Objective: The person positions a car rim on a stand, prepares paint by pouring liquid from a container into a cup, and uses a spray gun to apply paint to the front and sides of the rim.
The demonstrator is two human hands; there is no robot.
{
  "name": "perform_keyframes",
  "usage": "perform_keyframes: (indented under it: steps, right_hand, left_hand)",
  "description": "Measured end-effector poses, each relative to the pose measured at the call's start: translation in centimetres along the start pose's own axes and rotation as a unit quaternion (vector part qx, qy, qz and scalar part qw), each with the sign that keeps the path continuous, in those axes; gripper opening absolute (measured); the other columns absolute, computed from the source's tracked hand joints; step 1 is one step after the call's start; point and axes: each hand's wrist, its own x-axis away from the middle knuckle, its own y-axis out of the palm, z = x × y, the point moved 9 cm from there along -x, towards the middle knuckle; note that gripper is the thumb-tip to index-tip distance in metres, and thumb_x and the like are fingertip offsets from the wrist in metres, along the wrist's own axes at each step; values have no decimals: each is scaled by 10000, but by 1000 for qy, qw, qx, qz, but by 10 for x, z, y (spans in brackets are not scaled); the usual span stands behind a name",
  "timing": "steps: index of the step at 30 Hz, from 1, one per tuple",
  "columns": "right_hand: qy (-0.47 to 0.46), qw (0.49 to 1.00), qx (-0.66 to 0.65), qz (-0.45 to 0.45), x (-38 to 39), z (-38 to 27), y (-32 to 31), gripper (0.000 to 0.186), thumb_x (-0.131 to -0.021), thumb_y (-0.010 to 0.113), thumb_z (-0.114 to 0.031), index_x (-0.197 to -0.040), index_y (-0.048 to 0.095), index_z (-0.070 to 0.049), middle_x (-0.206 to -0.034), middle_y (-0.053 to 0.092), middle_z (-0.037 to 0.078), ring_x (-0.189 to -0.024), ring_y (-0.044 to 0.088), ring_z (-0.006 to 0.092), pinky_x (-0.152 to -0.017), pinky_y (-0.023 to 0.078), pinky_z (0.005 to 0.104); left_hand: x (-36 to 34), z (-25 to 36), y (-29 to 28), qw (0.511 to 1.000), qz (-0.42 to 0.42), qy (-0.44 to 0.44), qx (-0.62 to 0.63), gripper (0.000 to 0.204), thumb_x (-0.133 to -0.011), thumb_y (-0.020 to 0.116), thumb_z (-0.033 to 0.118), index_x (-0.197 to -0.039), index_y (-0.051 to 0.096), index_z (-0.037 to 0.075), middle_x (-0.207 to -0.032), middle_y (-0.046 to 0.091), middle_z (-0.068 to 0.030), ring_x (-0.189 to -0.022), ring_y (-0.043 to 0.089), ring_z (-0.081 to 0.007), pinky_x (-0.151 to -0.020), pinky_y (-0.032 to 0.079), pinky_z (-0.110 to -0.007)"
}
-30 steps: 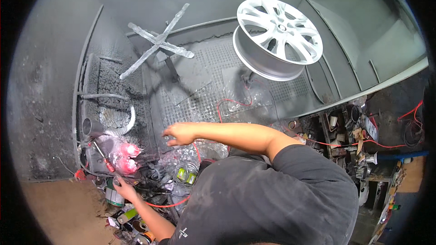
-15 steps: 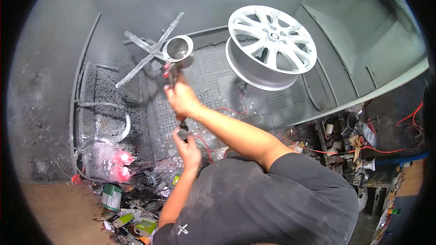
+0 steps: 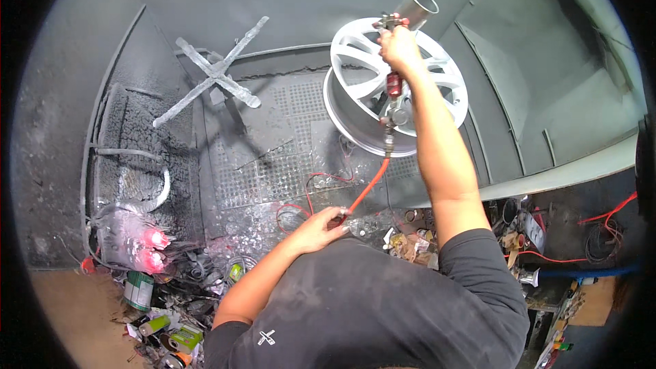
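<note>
My right hand (image 3: 402, 51) is wrapped round a paint spray gun (image 3: 394, 85) with a metal cup (image 3: 418, 8) tilted at its top. It holds the gun over a white multi-spoke wheel rim (image 3: 352, 58), and my forearm hides part of the rim's right side. From the gun's lower end an orange-red air hose (image 3: 369, 190) runs back toward my body. Close to my chest, my left hand (image 3: 321, 229) is closed on that hose. Whether any spray is leaving the gun cannot be seen.
A paint-crusted cross-shaped stand (image 3: 216, 72) rises from the grimy floor grating (image 3: 256, 178) at left. Nearer stands a lamp with two red lights (image 3: 152, 249). Cans and scrap (image 3: 160, 324) pile up at lower left; clutter (image 3: 417, 242) lies at right. Grey booth walls (image 3: 225, 0) enclose the back.
My right hand has carried the spray gun from beside the cross-shaped stand rightward over the wheel rim. My left hand has moved from the gun's lower end down to the hose near my body.
</note>
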Motion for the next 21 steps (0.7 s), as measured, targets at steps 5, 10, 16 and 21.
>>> perform_keyframes:
  steps: [5,10,16,21]
  right_hand:
    - [-2,997,72,-6,-13,50,-13,314,-984,538,-224,-903,663,54,-804,701,211,-772,708,354,-723,554,442]
    - [78,994,58,-49,5,61,-40,373,-967,493,-184,-1055,648,144,-1106,646,360,-1090,637,462,-986,491,479]
    - [-3,972,228,-55,12,91,-36,286,-977,536,-177,-1014,663,76,-862,702,249,-920,706,368,-854,543,473]
    - [45,995,83,-19,29,52,-26,338,-962,524,-199,-1076,620,104,-952,688,306,-957,691,428,-862,548,487]
  left_hand:
    - [16,-27,-12,990,25,-33,138,417,-1007,606,192,-1382,516,34,-1333,603,-81,-1229,563,-182,-1045,442,-353]
    - [39,-42,-15,959,37,-59,274,483,-1018,595,247,-1433,466,35,-1367,578,-117,-1290,523,-203,-1066,439,-358]
    - [56,-43,-19,957,22,-43,287,490,-1019,588,249,-1443,459,41,-1387,554,-116,-1290,519,-198,-1081,426,-362]
    - [67,-46,-30,986,25,-21,161,525,-1007,604,265,-1461,442,55,-1380,566,-104,-1231,538,-179,-1041,433,-351]
